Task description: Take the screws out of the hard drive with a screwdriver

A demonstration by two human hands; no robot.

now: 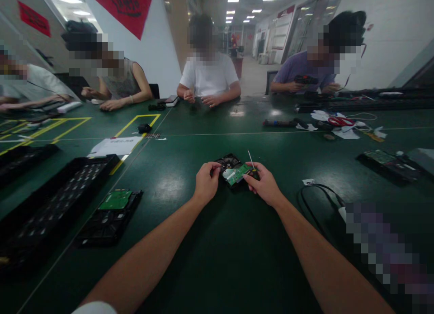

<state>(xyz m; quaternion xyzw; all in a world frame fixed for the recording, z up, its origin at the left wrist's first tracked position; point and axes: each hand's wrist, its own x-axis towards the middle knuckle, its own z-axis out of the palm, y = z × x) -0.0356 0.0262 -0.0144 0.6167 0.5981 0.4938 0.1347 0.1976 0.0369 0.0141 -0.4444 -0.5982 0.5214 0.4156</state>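
A black hard drive (228, 160) lies on the green table in front of me. My left hand (206, 182) is closed in a pinch at its left edge. Over the drive's near side, a green circuit board (239, 173) with a pale sheet-like area on its left sits tilted. My right hand (263, 183) grips the board's right end between thumb and fingers. A thin screwdriver (251, 158) rises from the same hand, shaft pointing up and slightly left. The undersides of drive and board are hidden.
Another hard drive with a green board (115, 199) lies left, beside a long black tray (57, 205). A black cable (317, 186) curves at right; another drive (388, 164) lies beyond it. White paper (117, 146) rests at far left. Several people sit across the table.
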